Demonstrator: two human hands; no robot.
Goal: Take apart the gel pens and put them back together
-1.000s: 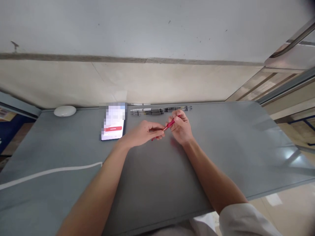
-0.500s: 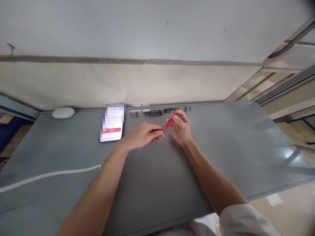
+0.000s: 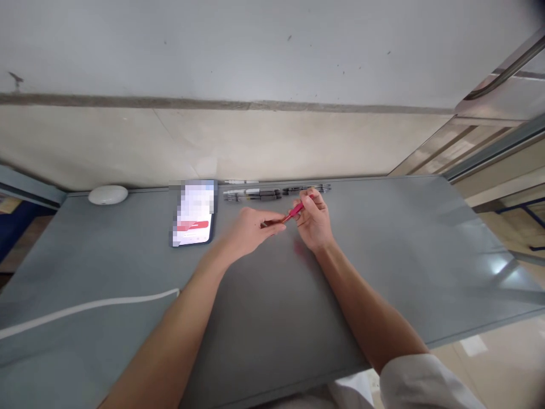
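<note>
A red pen (image 3: pixel 297 209) is held aslant above the grey table, between both hands. My right hand (image 3: pixel 314 222) is closed round its thicker, upper part. The thumb and fingers of my left hand (image 3: pixel 258 228) pinch the thinner lower end, and part of the pen is hidden by them. Just beyond the hands, several black and clear pens (image 3: pixel 255 195) lie in a row along the back edge. Another group of dark pens (image 3: pixel 306 188) lies behind my right hand.
A lit phone (image 3: pixel 195 218) lies left of my left hand. Farther left sits a white rounded case (image 3: pixel 108 195). A white cable (image 3: pixel 97 304) crosses the left part of the grey table (image 3: pixel 409 255). A wall (image 3: pixel 298 142) rises right behind the table.
My left hand has shifted slightly, and the red tip that showed below its fingers is no longer visible. The right hand still grips the pen in nearly the same place.
</note>
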